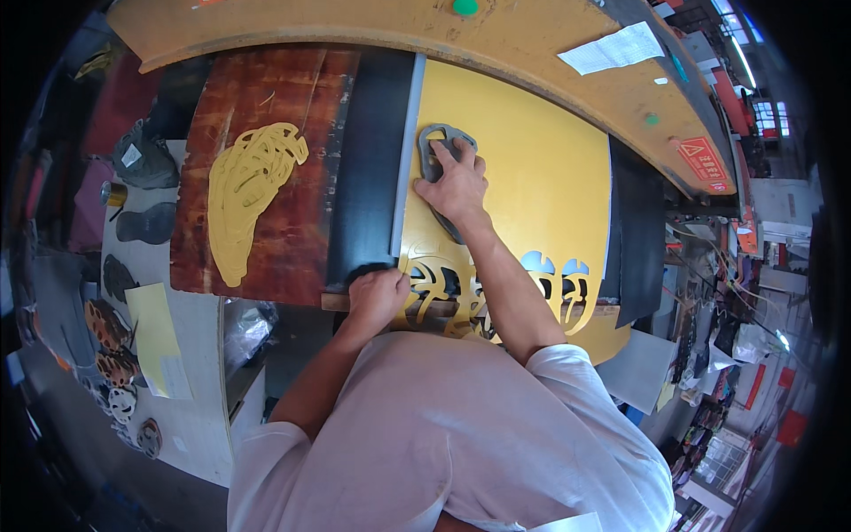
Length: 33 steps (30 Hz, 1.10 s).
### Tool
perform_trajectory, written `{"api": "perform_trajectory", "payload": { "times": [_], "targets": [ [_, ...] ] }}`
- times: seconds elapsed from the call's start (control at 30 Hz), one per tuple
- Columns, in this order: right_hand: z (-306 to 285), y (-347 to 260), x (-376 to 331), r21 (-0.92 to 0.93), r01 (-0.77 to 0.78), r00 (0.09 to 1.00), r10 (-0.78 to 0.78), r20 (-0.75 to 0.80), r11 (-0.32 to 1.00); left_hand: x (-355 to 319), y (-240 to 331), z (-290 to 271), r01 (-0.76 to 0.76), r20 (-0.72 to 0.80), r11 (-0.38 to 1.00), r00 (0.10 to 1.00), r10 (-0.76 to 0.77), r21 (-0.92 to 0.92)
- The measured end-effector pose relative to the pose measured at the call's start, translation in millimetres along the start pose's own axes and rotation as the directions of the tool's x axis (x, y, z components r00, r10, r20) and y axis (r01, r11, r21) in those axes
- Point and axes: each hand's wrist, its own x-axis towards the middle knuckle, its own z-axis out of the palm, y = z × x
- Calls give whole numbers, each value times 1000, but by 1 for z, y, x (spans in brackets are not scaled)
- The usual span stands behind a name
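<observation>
A large yellow sheet [541, 177] lies flat on the work table, its near edge full of curved cut-out openings. On its left part rests a dark grey, shoe-shaped cutting die [425, 155] with an opening in its far end. My right hand [459, 184] is over the die, thumb on its left side and fingers curled onto its far part. My left hand [379, 294] is closed at the sheet's near left corner, fingertips at the cut edge. Left of there, a pile of yellow cut shoe-upper pieces [253, 195] lies on a reddish-brown board [301, 230].
A wide orange machine beam [399, 43] spans the far side, bearing a green button [464, 7], a paper sheet [612, 50] and a red warning label [700, 160]. A black strip [372, 168] borders the sheet. A side table at left holds a shoe sole [146, 223] and a can [113, 193].
</observation>
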Motion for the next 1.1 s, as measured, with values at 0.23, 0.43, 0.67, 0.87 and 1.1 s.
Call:
{"api": "perform_trajectory", "payload": {
  "times": [0.23,0.43,0.67,0.87,1.1],
  "targets": [
    [-1,1,-2,-55,-9,1000,10,6,998,10,17,-8,306,66,952,950,-304,-25],
    [-6,-2,-13,-37,-3,1000,4,21,999,10,13,-9,201,241,979,949,-204,38],
    [-6,1,-23,-21,-10,999,11,35,1000,-5,4,-2,50,112,998,992,-55,47],
    [-4,-2,-21,-17,-45,998,46,30,999,-15,-17,-10,-272,-302,962,920,251,-26],
    [-4,5,-18,-24,-64,998,64,23,998,-9,-32,1,-288,-299,951,902,310,116]
  ]
}}
